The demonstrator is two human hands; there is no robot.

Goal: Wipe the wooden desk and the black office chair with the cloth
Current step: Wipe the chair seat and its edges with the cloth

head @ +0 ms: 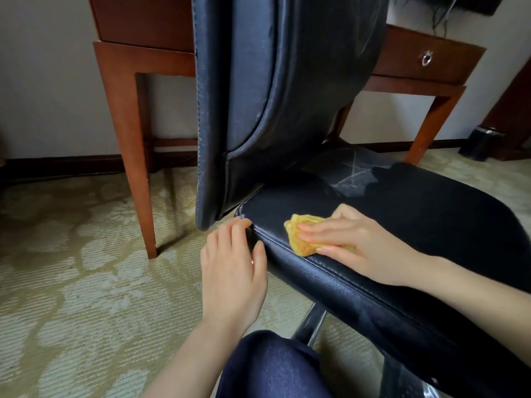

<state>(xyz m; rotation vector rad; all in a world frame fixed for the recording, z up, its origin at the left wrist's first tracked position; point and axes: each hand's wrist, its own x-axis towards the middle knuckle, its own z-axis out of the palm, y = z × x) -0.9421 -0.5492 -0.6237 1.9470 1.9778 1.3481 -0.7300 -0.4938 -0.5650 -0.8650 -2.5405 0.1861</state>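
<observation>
The right hand (356,239) lies flat, pressing the cloth (301,220) onto the seat of the black office chair (431,219). Just beside it, the left hand (232,268) grips the seat edge — probably to stop it swivelling.

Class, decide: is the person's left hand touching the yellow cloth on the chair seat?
Apart. The head view shows the left hand holding the seat corner, with bare black seat between it and the yellow cloth under the right hand.
</observation>
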